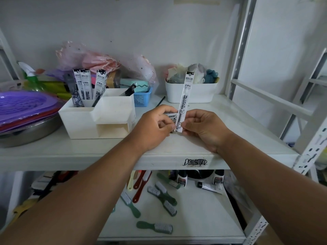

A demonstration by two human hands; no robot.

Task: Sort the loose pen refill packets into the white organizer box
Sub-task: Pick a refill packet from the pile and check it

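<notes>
White plastic refill packet [184, 98], long and narrow with black printing, held nearly upright above the white metal shelf [230, 121], long axis vertical, hang-hole end up and tilted slightly right. Lower end pinched between right hand [203, 129] and left hand [154, 128], both closed around it at the fingertips. More packets [170, 115] clutched crosswise in the left hand, lying roughly horizontal. To the left on the same shelf, white stepped organizer box [99, 119], with several matching packets [86, 85] standing on end in its rear compartment. Behind the hands, white plastic tub [190, 93] and small blue mesh basket [142, 98]. Green-handled brushes [155, 227] scattered on the shelf below.
</notes>
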